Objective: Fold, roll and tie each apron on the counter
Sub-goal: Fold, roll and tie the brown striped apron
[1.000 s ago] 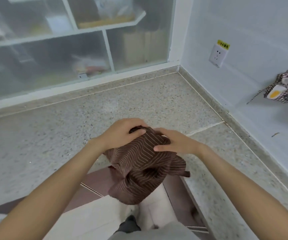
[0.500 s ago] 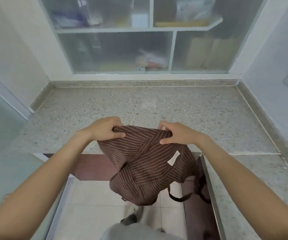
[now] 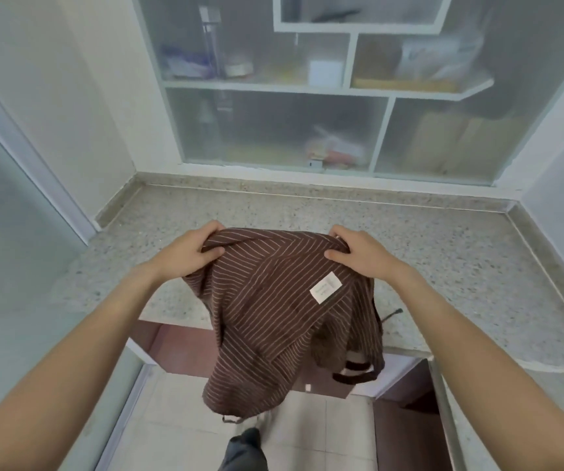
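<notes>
Right now the left hand and the right hand are each pinching a top corner of the brown striped apron, both closed on the cloth and holding it up in front of the terrazzo counter. Its body is hanging bunched and twisted below the counter edge, a white label is facing the camera, and a dark strap is looping low on the right. To do this step well, the hands should be drawing apart until the top hem is taut, then laying the cloth flat on the bare counter, with the ties probably freed first, though their tangle is hard to read.
</notes>
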`<state>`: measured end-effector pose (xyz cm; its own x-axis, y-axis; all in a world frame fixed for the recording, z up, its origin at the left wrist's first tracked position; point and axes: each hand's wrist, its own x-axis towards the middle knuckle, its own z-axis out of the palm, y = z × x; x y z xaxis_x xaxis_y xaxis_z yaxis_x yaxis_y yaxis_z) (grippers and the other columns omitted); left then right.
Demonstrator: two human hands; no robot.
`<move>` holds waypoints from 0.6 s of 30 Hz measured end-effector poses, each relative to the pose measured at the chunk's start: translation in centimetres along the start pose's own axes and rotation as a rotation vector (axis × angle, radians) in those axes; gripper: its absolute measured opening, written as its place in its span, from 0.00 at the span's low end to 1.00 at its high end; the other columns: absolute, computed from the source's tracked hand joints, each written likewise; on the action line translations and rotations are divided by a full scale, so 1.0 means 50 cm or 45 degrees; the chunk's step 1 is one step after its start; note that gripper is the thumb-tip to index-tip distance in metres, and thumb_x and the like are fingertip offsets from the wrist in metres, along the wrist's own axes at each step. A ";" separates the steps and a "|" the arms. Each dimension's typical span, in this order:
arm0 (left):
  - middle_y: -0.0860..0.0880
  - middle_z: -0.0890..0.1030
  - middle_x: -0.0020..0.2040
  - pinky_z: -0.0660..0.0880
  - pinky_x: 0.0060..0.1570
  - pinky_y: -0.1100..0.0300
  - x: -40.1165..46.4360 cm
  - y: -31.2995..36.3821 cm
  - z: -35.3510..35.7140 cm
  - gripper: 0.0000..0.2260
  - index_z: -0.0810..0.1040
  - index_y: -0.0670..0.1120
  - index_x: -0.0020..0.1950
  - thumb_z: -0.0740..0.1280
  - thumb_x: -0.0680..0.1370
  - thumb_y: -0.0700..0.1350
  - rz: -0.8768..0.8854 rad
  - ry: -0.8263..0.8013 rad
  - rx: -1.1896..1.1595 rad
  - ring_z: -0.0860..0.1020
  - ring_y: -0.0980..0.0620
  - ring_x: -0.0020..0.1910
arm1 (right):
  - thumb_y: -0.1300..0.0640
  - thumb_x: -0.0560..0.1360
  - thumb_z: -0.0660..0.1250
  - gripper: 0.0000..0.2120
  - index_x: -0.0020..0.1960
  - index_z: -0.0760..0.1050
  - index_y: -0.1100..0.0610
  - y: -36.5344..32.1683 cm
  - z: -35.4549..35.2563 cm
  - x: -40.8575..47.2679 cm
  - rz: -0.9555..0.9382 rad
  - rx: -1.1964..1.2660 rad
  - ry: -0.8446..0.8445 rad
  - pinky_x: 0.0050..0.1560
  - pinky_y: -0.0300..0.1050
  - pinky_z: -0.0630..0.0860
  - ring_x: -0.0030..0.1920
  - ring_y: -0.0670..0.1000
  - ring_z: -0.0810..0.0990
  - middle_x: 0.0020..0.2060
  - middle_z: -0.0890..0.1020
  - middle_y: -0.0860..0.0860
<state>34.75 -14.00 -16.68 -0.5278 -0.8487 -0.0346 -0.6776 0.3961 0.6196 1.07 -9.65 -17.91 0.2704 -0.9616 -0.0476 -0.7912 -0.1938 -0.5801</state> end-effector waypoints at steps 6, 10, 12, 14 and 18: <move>0.54 0.76 0.56 0.68 0.57 0.60 0.165 -0.051 -0.075 0.19 0.73 0.47 0.65 0.69 0.75 0.43 0.086 0.067 0.125 0.74 0.54 0.54 | 0.49 0.73 0.70 0.22 0.64 0.72 0.56 -0.013 -0.076 0.157 0.015 -0.186 -0.018 0.57 0.44 0.72 0.56 0.50 0.77 0.57 0.79 0.49; 0.53 0.81 0.49 0.72 0.52 0.59 0.306 -0.096 -0.163 0.08 0.79 0.49 0.53 0.70 0.74 0.45 0.164 0.059 0.231 0.77 0.54 0.48 | 0.54 0.72 0.70 0.14 0.55 0.76 0.58 -0.008 -0.141 0.292 0.096 -0.635 0.063 0.54 0.45 0.71 0.55 0.54 0.75 0.54 0.76 0.54; 0.53 0.82 0.46 0.74 0.50 0.56 0.373 -0.105 -0.210 0.05 0.80 0.49 0.50 0.70 0.74 0.46 0.217 0.130 0.262 0.79 0.53 0.46 | 0.59 0.73 0.69 0.13 0.57 0.76 0.60 -0.016 -0.179 0.352 0.108 -0.734 0.264 0.57 0.49 0.72 0.56 0.57 0.76 0.57 0.75 0.57; 0.51 0.82 0.46 0.72 0.47 0.58 0.439 -0.111 -0.259 0.06 0.80 0.46 0.50 0.70 0.74 0.45 0.275 0.287 0.271 0.79 0.51 0.45 | 0.60 0.75 0.66 0.11 0.56 0.74 0.62 -0.028 -0.218 0.408 0.095 -0.781 0.525 0.53 0.51 0.71 0.54 0.60 0.75 0.52 0.76 0.58; 0.47 0.79 0.47 0.67 0.45 0.60 0.531 -0.113 -0.320 0.04 0.75 0.43 0.50 0.66 0.76 0.39 0.377 0.482 0.193 0.76 0.47 0.46 | 0.56 0.78 0.61 0.10 0.55 0.66 0.59 -0.044 -0.268 0.468 0.129 -0.701 0.752 0.40 0.48 0.67 0.45 0.60 0.77 0.41 0.77 0.56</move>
<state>32.77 -44.36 -8.58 -0.5050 -0.7485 0.4297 -0.6085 0.6619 0.4378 1.79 -34.32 -6.82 -0.0295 -0.8937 0.4478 -0.9942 -0.0203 -0.1059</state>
